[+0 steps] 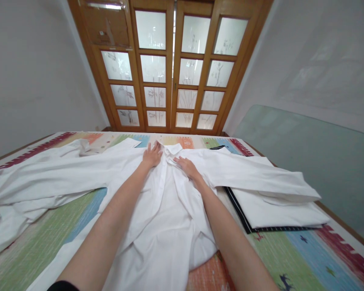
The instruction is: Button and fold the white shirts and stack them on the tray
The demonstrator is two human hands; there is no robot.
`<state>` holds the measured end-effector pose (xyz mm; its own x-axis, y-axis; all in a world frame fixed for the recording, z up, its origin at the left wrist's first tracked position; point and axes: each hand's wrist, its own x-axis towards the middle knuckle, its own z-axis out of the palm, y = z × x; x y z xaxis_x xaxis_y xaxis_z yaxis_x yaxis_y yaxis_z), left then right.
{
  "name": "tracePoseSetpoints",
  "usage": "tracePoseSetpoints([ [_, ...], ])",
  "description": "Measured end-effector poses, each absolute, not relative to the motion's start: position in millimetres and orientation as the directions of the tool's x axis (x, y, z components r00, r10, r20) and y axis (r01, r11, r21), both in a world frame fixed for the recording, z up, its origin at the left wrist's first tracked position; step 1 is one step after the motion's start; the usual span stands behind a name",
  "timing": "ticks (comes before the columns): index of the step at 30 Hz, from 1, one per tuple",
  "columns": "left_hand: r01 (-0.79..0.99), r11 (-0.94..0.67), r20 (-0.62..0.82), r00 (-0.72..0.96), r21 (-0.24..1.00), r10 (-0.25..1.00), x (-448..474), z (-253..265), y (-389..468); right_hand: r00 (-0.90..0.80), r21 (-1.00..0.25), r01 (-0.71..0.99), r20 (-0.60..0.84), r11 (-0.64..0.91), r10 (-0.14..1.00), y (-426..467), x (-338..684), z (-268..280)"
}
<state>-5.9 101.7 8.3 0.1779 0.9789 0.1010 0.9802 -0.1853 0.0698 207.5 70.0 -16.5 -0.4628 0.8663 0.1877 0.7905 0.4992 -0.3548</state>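
Observation:
A white shirt (pixel 170 218) lies spread out face up, its collar (pixel 173 148) at the far end and its sleeves stretched to both sides. My left hand (pixel 152 154) rests flat on the cloth just left of the collar, fingers stretched out. Below the collar on the right, my right hand (pixel 186 165) touches the front of the shirt near the button edge. Its fingers are extended, and their tips lie on the fabric. The shirt front has loose creases between my forearms.
A colourful striped mat (pixel 291 250) covers the surface. Folded white cloth with a black edge (pixel 276 212) lies under the right sleeve. More crumpled white cloth (pixel 15 218) lies at the left. Wooden glass-paned doors (pixel 172 81) stand beyond, with walls on both sides.

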Motion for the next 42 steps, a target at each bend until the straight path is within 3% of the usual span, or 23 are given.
tracePoseSetpoints([
  [3, 0.985, -0.155, 0.022, 0.153, 0.073, 0.988, -5.6, 8.6, 99.0, -0.421, -0.477, 0.75, 0.19, 0.458, 0.887, 69.2, 206.8, -13.3],
  [11, 0.937, -0.347, -0.042, 0.348, 0.035, 0.937, -37.6, 5.4, 46.8, -0.184, -0.742, 0.602, 0.23, 0.294, 0.956, 64.9, 205.3, -11.2],
  [17, 0.908, -0.413, -0.097, 0.418, 0.067, 0.903, -73.6, 18.7, 15.3, -0.148, -0.737, 0.621, 0.222, 0.266, 0.964, 55.6, 202.9, -7.0],
  [25, 0.899, -0.37, 0.255, 0.311, 0.233, 0.916, -60.3, 25.1, 55.0, -0.128, -0.725, 0.622, 0.28, 0.297, 0.951, 56.6, 201.6, -12.2],
  [29, 0.899, -0.33, 0.271, 0.254, 0.287, 0.929, -36.7, 24.5, 82.8, -0.155, -0.732, 0.583, 0.326, 0.352, 0.933, 55.8, 203.0, -13.4],
  [34, 0.941, -0.244, 0.167, 0.209, 0.232, 0.964, -19.0, 19.5, 92.0, -0.192, -0.731, 0.57, 0.325, 0.375, 0.926, 55.4, 205.4, -11.8],
  [42, 0.956, -0.275, 0.195, 0.252, 0.101, 0.948, -18.6, 6.4, 76.5, -0.112, -0.731, 0.602, 0.321, 0.321, 0.94, 58.1, 206.0, -7.9],
])
